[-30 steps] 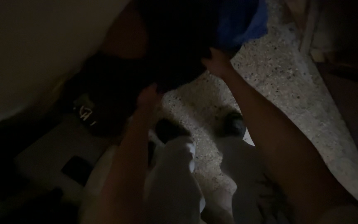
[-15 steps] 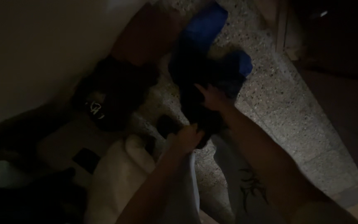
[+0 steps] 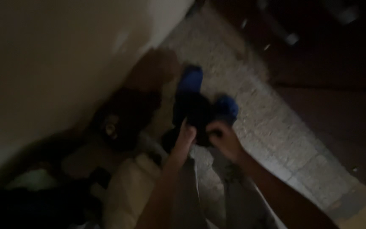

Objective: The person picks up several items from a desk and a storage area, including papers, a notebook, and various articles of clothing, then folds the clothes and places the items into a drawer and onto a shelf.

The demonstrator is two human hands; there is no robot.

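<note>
At the far left of the frame a pale wall (image 3: 56,55) is rising, and at its foot in the lower left a heap of dark and light clothing (image 3: 64,186) is lying in shadow, too dim to sort piece from piece. Just right of that, a dark bag-like bundle (image 3: 123,123) with a small pale patch is leaning against the wall. Near the middle, the left hand (image 3: 186,135) is gripping the lower edge of a dark garment with blue parts (image 3: 195,104), its fingers curled and pinching the cloth; the hold seems meant to keep the fabric lifted off the floor. Just beside it, the right hand (image 3: 222,139) is clutching the same garment with fingers closed into the cloth, so the piece is hanging between both hands at centre frame. Below, pale trouser legs (image 3: 238,199) are showing. To the right, speckled terrazzo floor (image 3: 284,140) is stretching toward dark furniture (image 3: 331,63) in the upper right.
</note>
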